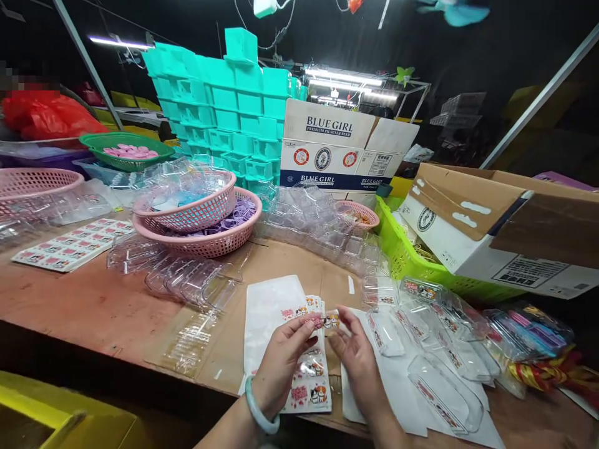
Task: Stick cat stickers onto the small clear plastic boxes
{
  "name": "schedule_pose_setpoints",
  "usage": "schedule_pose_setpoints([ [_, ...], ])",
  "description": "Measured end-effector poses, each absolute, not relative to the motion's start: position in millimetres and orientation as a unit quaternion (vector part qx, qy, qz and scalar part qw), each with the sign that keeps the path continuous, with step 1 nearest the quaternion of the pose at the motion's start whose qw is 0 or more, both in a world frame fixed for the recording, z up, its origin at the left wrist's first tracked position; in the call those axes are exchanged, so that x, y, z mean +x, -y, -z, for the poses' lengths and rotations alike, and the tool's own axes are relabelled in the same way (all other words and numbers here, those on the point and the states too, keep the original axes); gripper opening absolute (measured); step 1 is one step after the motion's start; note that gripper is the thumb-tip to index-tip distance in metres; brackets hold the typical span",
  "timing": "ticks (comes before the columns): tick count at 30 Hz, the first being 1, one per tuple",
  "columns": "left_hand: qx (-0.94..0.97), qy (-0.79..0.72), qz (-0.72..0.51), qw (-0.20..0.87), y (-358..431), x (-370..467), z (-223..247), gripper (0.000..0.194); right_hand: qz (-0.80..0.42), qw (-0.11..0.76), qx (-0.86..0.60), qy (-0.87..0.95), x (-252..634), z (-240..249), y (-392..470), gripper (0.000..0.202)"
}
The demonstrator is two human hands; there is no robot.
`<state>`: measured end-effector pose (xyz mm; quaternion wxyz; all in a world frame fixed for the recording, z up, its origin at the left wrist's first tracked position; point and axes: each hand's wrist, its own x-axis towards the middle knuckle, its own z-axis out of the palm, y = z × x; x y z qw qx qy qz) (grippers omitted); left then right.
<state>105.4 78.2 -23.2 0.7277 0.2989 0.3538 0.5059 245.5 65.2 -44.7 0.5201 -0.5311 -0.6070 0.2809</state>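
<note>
My left hand (285,349), with a pale green bangle at the wrist, pinches a small clear sticker (331,320) printed with cartoon cats and red lettering. Close by on the right, my right hand (358,358) has its thumb and forefinger apart, the forefinger at the sticker's right edge. Beneath my hands lies a stack of printed sticker sheets (311,399), overlapping a white backing sheet (266,312). Several clear plastic cases (447,393) bearing similar stickers lie to the right on white paper (412,411).
Clear plastic trays (187,280) flank pink baskets (201,240) at centre left. More sticker sheets (75,243) lie farther left. A lime green basket (397,243) and an open carton (496,231) stand right. Turquoise bins (234,106) rise behind, beside a Blue Girl box (327,143).
</note>
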Motion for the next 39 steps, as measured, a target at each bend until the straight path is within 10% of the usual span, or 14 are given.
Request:
schedule_pose_setpoints([
  [7, 0.284, -0.415, -0.468, 0.727, -85, 100, 25, 0.044, -0.178, 0.497, -0.595, 0.606, 292, 22, -122, 0.025],
  [13, 0.295, -0.405, -0.438, 0.746, -83, 108, 30, 0.038, -0.130, 0.308, -0.669, 0.664, 362, -22, -239, 0.112],
  [17, 0.331, -0.395, -0.411, 0.752, -81, 112, 27, 0.035, -0.140, 0.120, -0.710, 0.680, 382, -27, -287, 0.127],
  [30, 0.336, -0.367, -0.406, 0.767, -94, 110, 27, 0.035, -0.074, 0.086, -0.659, 0.744, 398, -41, -242, 0.117],
  [39, 0.398, -0.452, -0.524, 0.602, -170, 117, 13, 0.106, 0.026, 0.184, -0.506, 0.842, 336, -44, -192, 0.109],
])
